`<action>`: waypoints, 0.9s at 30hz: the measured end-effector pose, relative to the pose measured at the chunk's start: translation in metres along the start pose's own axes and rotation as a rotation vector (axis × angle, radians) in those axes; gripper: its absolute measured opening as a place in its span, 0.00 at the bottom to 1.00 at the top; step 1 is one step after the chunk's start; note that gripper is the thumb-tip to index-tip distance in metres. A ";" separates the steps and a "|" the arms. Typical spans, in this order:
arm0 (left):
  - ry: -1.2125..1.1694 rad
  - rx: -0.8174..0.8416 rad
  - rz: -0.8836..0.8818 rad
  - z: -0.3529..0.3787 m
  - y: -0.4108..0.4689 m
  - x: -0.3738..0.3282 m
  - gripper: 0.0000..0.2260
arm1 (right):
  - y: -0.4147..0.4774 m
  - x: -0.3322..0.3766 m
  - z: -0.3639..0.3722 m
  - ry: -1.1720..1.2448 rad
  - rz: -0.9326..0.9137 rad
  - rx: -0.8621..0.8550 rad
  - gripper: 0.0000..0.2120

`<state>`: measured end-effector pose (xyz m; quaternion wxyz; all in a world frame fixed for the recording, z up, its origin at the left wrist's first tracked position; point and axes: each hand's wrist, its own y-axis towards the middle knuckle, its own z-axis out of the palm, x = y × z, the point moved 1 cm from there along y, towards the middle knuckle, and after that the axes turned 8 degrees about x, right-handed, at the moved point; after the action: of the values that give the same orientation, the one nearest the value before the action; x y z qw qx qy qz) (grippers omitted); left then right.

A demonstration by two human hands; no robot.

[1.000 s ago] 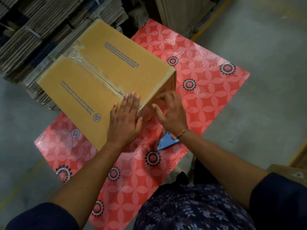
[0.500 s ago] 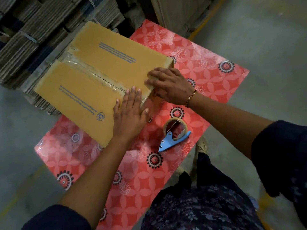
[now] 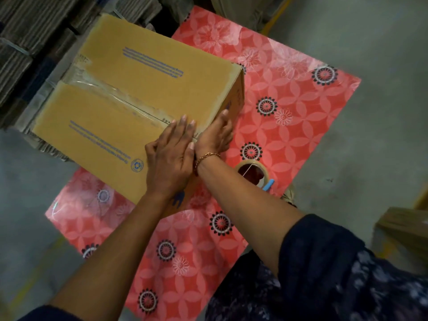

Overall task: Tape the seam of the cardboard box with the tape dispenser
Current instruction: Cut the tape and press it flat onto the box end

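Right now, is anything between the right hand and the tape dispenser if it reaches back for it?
Nothing visible blocks it. The tape dispenser lies on the red table just beside the right forearm, partly hidden by it. The right hand presses the box end, next to the left hand.

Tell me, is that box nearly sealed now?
Nearly. Clear tape already runs along the top seam of the cardboard box. The left hand lies flat on the near end of the seam, while the right hand presses the box's side there. The tape dispenser lies set down on the table. Only smoothing seems left.
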<state>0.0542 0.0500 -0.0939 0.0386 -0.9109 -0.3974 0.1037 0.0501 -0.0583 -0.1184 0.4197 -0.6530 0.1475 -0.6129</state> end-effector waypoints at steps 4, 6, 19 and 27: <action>0.011 0.009 0.015 -0.001 0.001 -0.001 0.23 | 0.007 -0.006 0.000 0.000 -0.013 -0.056 0.26; 0.008 0.012 0.015 0.000 0.001 -0.001 0.23 | 0.012 -0.008 0.001 0.001 -0.019 -0.062 0.26; 0.044 0.032 0.002 -0.001 0.001 -0.004 0.23 | 0.027 -0.020 -0.003 -0.006 -0.105 -0.106 0.30; 0.034 0.034 -0.005 -0.001 0.001 -0.004 0.23 | 0.030 -0.017 -0.010 -0.077 -0.179 -0.123 0.28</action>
<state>0.0524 0.0462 -0.0921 0.0612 -0.9107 -0.3974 0.0949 0.0471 -0.0677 -0.1531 0.3280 -0.7111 0.1097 -0.6121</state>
